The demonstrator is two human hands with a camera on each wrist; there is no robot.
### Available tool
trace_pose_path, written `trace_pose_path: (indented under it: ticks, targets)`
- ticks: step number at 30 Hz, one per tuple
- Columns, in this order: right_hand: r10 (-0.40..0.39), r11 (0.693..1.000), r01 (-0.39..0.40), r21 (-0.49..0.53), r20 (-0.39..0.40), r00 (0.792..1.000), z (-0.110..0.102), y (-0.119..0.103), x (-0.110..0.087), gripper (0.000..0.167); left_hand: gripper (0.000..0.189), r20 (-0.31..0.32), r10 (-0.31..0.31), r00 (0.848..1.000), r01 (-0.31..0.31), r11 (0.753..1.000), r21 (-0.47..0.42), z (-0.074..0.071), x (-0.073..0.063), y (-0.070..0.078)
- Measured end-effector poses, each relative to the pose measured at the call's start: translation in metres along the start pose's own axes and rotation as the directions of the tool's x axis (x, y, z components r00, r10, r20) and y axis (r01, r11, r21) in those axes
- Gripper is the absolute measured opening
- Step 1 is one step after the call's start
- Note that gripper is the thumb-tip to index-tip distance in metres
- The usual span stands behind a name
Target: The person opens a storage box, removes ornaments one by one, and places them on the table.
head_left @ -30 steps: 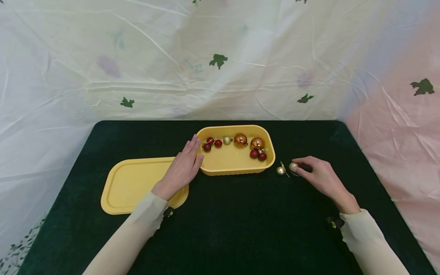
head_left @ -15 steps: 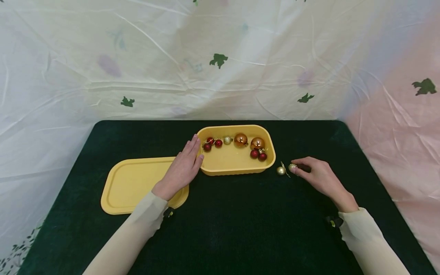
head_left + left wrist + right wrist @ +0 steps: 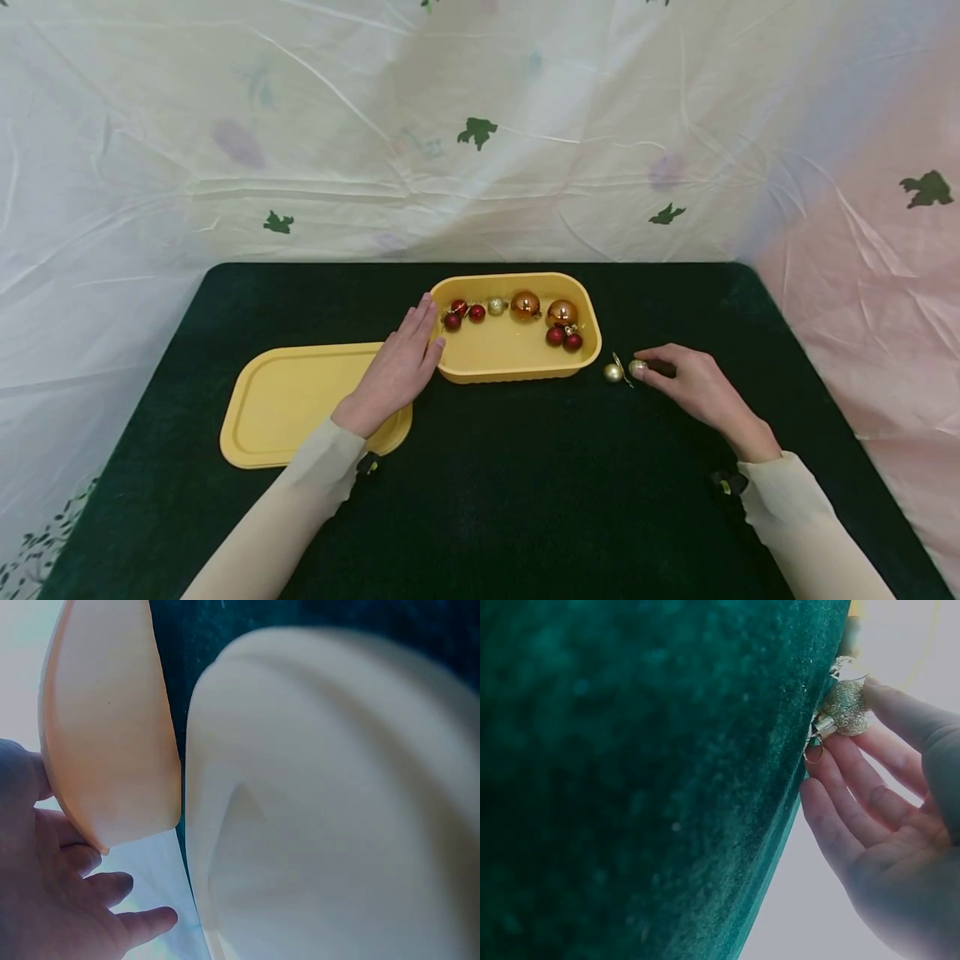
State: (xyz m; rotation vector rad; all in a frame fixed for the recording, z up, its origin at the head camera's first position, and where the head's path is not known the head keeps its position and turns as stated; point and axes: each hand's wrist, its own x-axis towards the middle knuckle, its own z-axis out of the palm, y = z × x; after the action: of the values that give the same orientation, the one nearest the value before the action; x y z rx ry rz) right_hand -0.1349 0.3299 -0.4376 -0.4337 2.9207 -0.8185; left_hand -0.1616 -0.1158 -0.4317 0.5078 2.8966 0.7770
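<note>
My left hand (image 3: 397, 362) lies with straight fingers against the left rim of a yellow plastic box (image 3: 495, 374); the left wrist view shows its fingertips (image 3: 112, 887) at the box's edge. Out to the right of the box, my right hand (image 3: 697, 382) pinches a glittery gold bauble (image 3: 847, 707) between thumb and fingers, low at the green cloth. The bauble's metal cap and thread loop (image 3: 815, 750) hang towards the cloth. Just left of it sits a smooth gold bauble (image 3: 612, 372) with its string. Inside the box are two larger copper baubles (image 3: 524, 305), several small red baubles (image 3: 476, 313) and a glittery gold one (image 3: 496, 306).
A yellow lid (image 3: 288, 400) lies flat left of the box, partly under my left forearm. Dark green cloth (image 3: 510, 492) covers the table. Behind it hangs a pale curtain (image 3: 337, 150) with green leaf shapes.
My right hand has shifted slightly left with the glittery gold bauble, closer to the smooth gold one. The left hand and the box have stayed put.
</note>
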Motion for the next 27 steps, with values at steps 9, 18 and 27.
trace_pose_path:
  ticks: [9, 18, 27]
  targets:
    - [0.041, 0.999, -0.041, -0.002, 0.036, 0.999, -0.001, 0.000, 0.001, 0.042, 0.064, 0.005, 0.001, 1.000, -0.001, 1.000, 0.006, 0.000, 0.000, 0.000]
    - [-0.024, 0.999, 0.029, 0.032, -0.137, 0.990, -0.013, -0.028, -0.002, 0.050, 0.064, 0.007, 0.008, 1.000, -0.008, 1.000, 0.010, -0.001, 0.000, 0.001]
    - [-0.157, 0.978, 0.185, 0.100, -0.239, 0.958, 0.000, -0.077, 0.026, 0.055, 0.065, -0.006, 0.014, 1.000, -0.014, 1.000, 0.011, -0.001, 0.000, 0.000]
